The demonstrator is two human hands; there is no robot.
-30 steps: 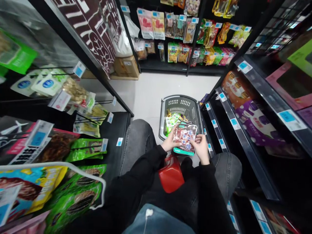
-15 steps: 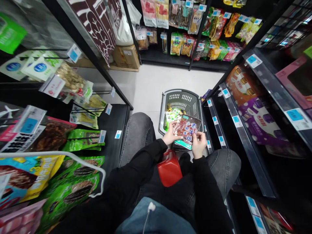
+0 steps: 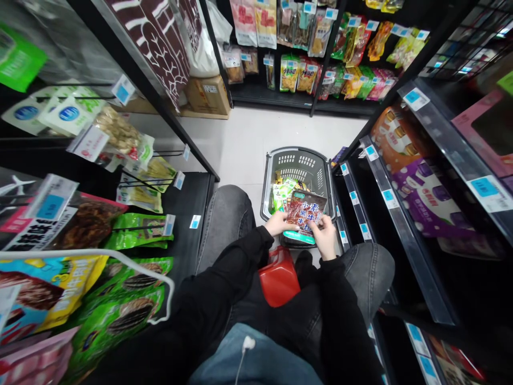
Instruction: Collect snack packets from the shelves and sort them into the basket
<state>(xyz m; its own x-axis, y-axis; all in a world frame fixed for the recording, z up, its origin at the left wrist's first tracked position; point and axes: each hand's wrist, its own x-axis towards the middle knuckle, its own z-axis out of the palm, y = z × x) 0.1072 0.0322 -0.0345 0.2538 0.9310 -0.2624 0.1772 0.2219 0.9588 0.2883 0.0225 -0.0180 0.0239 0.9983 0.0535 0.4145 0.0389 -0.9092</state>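
Between both hands I hold a flat snack packet, dark reddish-brown with white and blue lettering and a teal band along its lower edge. My left hand is closed on its left side. At the right edge, my right hand pinches it with thumb and fingers. Just beyond the packet and partly under it stands a grey shopping basket. Green and white packets lie in the basket's left part; the snack packet covers some of them.
Shelves with hanging snack bags line the left, and a shelf with price rails stands close on the right. A red stool-like object sits between my knees. Beyond the basket are pale floor and a cardboard box.
The snack packet has turned slightly and its teal lower edge shows more. My right hand has shifted a little left along its edge; the left hand has moved slightly left.
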